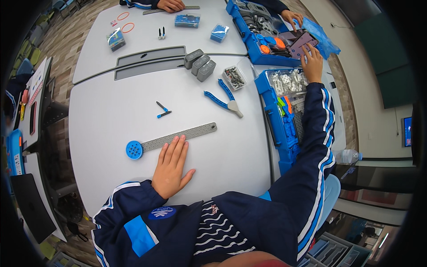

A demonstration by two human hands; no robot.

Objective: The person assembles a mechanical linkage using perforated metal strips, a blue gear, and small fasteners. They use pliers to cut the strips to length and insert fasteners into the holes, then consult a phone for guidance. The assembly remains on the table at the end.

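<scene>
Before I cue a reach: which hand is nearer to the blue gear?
Left. The left hand lies just right of the gear, at the beam; the right hand is well away, at the phone.

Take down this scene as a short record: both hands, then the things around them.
Left hand: palm down, fingertips on gray perforated bar
Right hand: fingers at the phone
Blue gear: at the bar's left end
Loose pins: two, black and blue
Pliers: blue handles, right of the pins
Gray blocks: three, standing together
Nearer case: blue, open, parts inside
</scene>
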